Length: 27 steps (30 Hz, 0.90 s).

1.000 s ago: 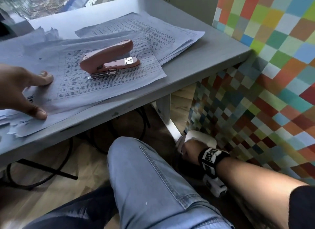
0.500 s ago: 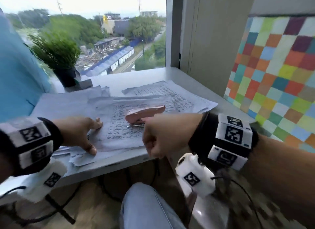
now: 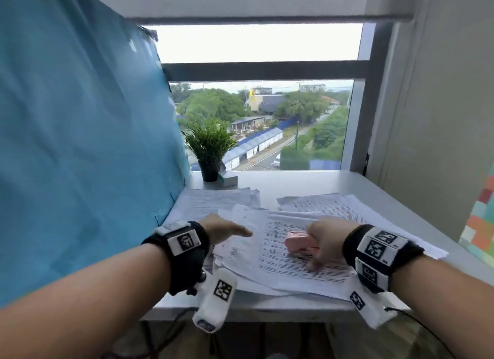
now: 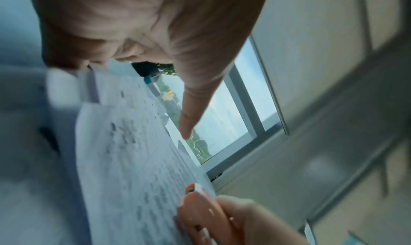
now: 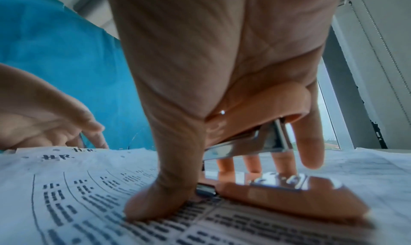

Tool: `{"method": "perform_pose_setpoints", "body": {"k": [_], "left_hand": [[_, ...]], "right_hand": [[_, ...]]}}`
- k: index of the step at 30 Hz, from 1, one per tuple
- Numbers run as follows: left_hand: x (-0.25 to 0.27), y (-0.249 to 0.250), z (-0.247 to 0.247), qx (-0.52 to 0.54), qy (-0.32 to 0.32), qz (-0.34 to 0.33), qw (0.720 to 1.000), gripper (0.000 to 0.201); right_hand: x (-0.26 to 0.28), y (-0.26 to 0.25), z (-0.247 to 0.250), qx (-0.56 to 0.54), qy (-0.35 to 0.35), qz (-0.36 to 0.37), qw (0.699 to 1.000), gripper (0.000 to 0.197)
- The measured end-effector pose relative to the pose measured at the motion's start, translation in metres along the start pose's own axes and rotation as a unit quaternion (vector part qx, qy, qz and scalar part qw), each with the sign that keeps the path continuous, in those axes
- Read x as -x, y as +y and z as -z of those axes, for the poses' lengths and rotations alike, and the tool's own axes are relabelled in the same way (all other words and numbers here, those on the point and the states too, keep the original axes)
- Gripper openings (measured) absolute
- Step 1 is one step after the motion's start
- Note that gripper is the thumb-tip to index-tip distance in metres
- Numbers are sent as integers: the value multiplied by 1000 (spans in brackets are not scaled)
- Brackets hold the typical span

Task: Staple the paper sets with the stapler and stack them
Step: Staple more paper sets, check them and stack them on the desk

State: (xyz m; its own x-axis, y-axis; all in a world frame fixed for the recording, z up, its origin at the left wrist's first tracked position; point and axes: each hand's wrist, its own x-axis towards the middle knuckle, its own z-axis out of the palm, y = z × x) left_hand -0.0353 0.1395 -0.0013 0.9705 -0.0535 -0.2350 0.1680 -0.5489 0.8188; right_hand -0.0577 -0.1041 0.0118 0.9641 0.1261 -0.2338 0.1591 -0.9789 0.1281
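Observation:
A pink stapler (image 3: 297, 241) lies on the top printed sheet (image 3: 278, 262) of loose papers spread over the grey desk (image 3: 267, 308). My right hand (image 3: 322, 245) grips it from above. In the right wrist view the thumb (image 5: 160, 187) comes down its left side to the paper (image 5: 84, 196), and the other fingers (image 5: 311, 143) curl over the far side of the stapler (image 5: 266, 104). My left hand (image 3: 230, 231) rests flat on the papers left of the stapler, fingers straight; its index finger (image 4: 189, 118) reaches out over the sheet (image 4: 133, 161).
More paper piles lie at the back left (image 3: 213, 201) and back right (image 3: 320, 203). A potted plant (image 3: 209, 150) and a small box (image 3: 227, 178) stand by the window. A blue cloth (image 3: 80, 145) hangs along the left side.
My right hand came up from below the desk and now grips the stapler. The left hand stayed on the papers. My head has lifted towards the window.

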Motion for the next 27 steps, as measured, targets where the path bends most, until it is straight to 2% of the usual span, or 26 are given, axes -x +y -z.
{"method": "perform_pose_setpoints", "body": {"k": [2,4,7,10,12,15,18,20,22,24,25,26,27], "left_hand": [[6,5,-6,46,-29,16,998,63],[15,16,-16,36,-54,-17,998,48],[19,30,-35,-120,-34,-100,987,32],[23,49,-34,-234,6,-130,964,25],[26,63,-21,-254,36,-145,956,21],[30,87,10,-264,84,-170,946,7],[39,111,51,-246,137,-194,940,14],[46,125,78,-239,162,-211,934,5],[51,135,101,-239,196,-230,923,3],[53,143,118,-244,220,-248,911,5],[54,146,125,-251,231,-256,905,9],[54,149,130,-257,237,-260,900,14],[53,152,134,-264,238,-265,896,19]], "right_hand": [[-2,1,-2,1,5,-1,1000,58],[-3,2,-2,1,11,1,1000,59],[-3,2,-3,-5,25,-12,1000,59],[-2,1,-5,-12,41,-22,999,57],[-3,8,-3,-38,45,-26,998,46],[-6,28,7,-84,69,-40,993,20],[-5,48,10,-65,96,-89,989,16],[-4,58,1,-61,98,-123,986,16],[-7,64,-8,-59,66,-144,986,31],[-8,67,-8,-77,75,-142,984,45],[-8,67,-4,-105,107,-120,981,54],[-8,65,4,-161,151,-92,971,71],[-7,62,15,-234,200,-50,950,89]]}}
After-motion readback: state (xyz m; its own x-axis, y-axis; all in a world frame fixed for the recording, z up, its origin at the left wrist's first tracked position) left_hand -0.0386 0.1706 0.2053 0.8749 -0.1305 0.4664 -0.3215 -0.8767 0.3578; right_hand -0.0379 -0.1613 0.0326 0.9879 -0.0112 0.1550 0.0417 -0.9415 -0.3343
